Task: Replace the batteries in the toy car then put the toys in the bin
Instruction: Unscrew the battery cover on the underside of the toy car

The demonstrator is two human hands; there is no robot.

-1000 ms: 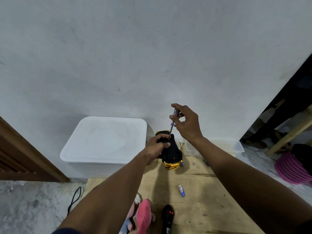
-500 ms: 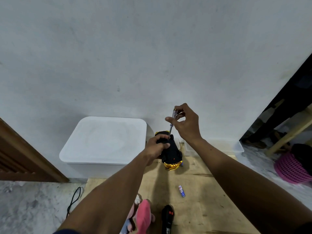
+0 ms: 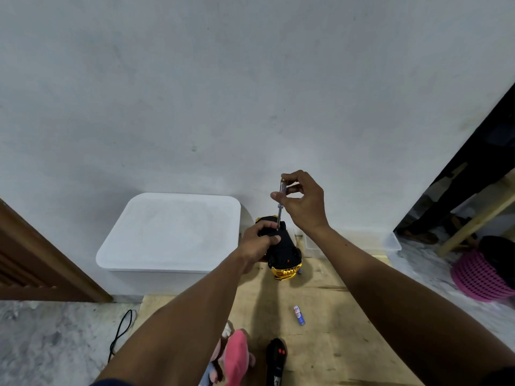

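Beside one lidded white bin (image 3: 170,232), one toy car (image 3: 282,253), judged light, stiff and best held at its sides, is gripped on the wooden board (image 3: 328,346) by the left hand (image 3: 256,243), one thin screwdriver (image 3: 280,207) is pinched by the right hand (image 3: 305,204), and one small battery (image 3: 299,315) is seen lying loose nearby.

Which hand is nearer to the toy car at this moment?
Left. The left hand grips the toy car directly. The right hand is above the car, off its surface, pinching a screwdriver whose tip reaches down to the car.
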